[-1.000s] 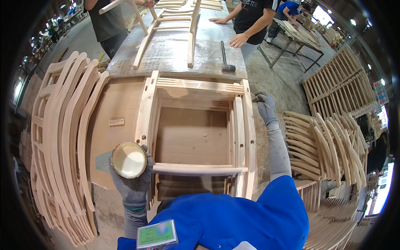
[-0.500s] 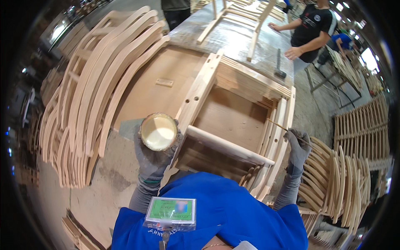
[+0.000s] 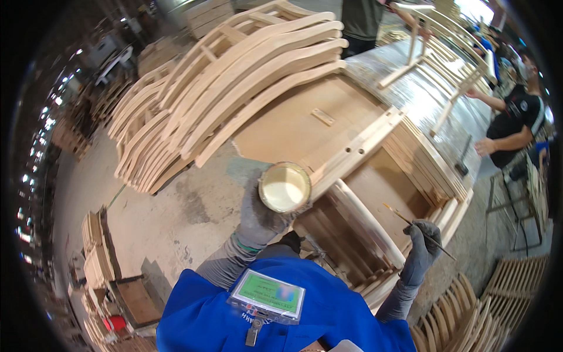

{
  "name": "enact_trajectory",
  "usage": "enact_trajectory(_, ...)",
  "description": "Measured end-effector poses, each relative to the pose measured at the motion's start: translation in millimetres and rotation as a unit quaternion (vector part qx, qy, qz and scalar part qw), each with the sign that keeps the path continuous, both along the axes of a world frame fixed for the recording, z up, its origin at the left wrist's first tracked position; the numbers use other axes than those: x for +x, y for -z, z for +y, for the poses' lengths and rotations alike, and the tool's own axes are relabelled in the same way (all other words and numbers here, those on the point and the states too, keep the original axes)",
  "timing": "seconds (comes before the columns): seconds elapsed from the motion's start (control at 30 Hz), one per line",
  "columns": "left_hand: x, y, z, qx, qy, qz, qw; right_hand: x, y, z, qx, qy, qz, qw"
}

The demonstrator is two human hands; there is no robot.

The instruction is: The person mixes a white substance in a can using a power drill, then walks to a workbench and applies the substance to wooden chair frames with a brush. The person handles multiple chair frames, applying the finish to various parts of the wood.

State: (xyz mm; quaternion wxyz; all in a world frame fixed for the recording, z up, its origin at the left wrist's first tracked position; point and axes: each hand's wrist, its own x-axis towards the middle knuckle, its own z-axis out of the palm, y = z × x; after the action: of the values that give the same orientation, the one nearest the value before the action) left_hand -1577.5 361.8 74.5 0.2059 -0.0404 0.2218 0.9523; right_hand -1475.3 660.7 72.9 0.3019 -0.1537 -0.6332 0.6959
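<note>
My left hand (image 3: 264, 211), in a grey glove, is wrapped round a small round cup (image 3: 285, 165) of cream-coloured liquid. It holds the cup upright beside the left rail of a stack of pale wooden frames (image 3: 366, 138). My right hand (image 3: 421, 246), also gloved in grey, pinches a thin brush (image 3: 400, 216) with a long slim handle. The brush tip points up and left over the opening of the frames, and I cannot tell whether it touches wood. A rounded crossbar (image 3: 369, 223) runs between my hands. Two dark holes show in the left rail.
Curved wooden chair parts (image 3: 258, 82) are piled at the left; more curved slats (image 3: 463, 311) stand at lower right. A metal-topped table (image 3: 410, 76) bears a wooden chair frame (image 3: 437, 64) and a dark hammer (image 3: 463, 158). A co-worker in black (image 3: 516, 123) stands at its right side.
My view has turned left, so the scene sits further right and tilted. The brush has swung round to point up-left, its tip now over the frames' opening. The cup stays in my left hand.
</note>
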Motion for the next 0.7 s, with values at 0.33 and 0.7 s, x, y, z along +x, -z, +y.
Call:
enact_trajectory(0.33,-3.7,6.3,-54.5,0.037,-0.041,0.015,0.998,-31.6,-30.3,-65.3,0.053,-0.069,0.1,0.991)
enact_trajectory(0.7,-57.4,25.3,-219.5,-0.461,-0.303,0.346,0.759,-145.5,-80.2,-270.6,0.044,-0.347,0.152,0.924)
